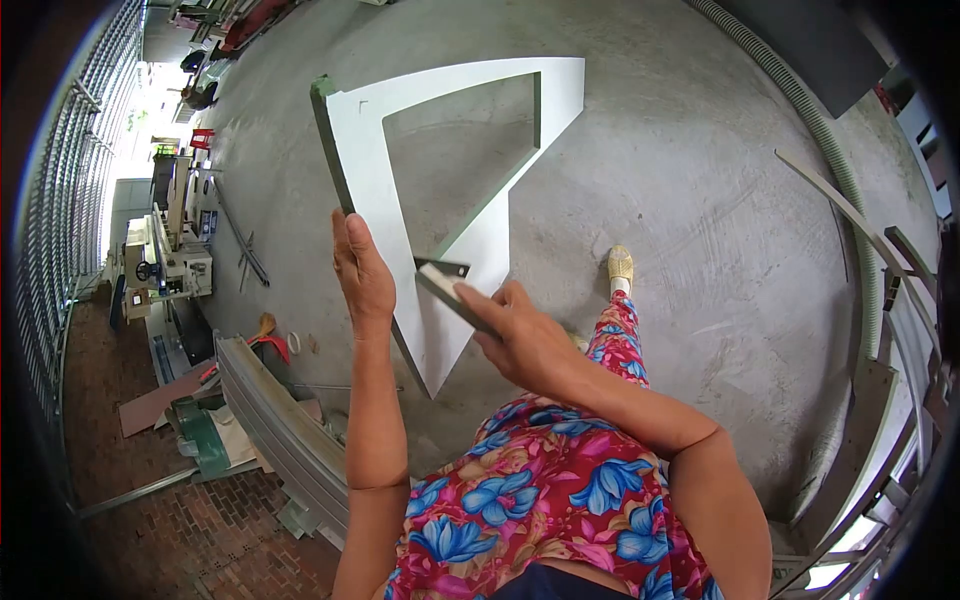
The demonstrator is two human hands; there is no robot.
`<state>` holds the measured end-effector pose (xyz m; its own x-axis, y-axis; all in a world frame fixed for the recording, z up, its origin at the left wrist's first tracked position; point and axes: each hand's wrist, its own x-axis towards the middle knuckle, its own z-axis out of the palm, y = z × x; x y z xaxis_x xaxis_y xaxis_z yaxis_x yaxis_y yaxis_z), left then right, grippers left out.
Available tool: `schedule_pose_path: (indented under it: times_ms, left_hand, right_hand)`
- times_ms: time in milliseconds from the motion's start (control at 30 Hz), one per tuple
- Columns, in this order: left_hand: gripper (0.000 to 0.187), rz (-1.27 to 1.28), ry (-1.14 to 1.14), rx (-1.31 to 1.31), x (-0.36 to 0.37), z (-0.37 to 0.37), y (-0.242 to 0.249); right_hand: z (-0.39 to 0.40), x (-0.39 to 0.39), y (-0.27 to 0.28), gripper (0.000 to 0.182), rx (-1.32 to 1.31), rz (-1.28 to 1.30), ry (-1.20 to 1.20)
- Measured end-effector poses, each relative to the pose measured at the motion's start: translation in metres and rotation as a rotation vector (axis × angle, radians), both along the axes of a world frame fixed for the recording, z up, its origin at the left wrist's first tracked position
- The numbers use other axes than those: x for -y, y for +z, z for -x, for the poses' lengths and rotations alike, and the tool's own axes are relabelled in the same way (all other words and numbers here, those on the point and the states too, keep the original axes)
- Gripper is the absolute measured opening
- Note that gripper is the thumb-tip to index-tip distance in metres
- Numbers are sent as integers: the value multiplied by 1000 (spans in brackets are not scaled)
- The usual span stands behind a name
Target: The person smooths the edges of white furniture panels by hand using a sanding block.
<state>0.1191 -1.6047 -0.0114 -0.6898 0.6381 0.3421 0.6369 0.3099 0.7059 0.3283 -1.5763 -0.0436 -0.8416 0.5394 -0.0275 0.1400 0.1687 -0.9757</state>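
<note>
A white, roughly triangular panel (365,160) with a large cut-out spans the middle of the head view, its lower end tapering to a point. Dark green shows on its edges and at its top left corner. My left hand (364,270) is closed against the panel's left edge, fingers pointing up along it. In my right hand (530,340) is a narrow flat block (455,298) with a pale end, gripped over the panel's lower part. Just beyond the block, a small dark triangular piece (445,267) with holes sits by the cut-out's lower corner.
Grey concrete floor (680,180) surrounds the panel. Long grey profiles (280,420) lie at lower left, beside brick paving (240,515). A machine (165,255) stands farther left. A ribbed hose (820,130) and long strips (850,205) run along the right.
</note>
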Motion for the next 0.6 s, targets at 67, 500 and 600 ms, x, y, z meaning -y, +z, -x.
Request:
schedule_pose_path:
  times_ms: [67, 500, 600]
  left_hand:
    - [59, -9, -59, 76, 0, -10, 10]
    - [64, 55, -14, -102, 7, -12, 3]
    - [63, 76, 15, -161, 8, -8, 3]
  right_hand:
    - [4, -10, -1, 57, -78, 21, -92]
    - [21, -48, -6, 57, -332, -33, -81]
    - [13, -39, -10, 57, -233, 18, 23]
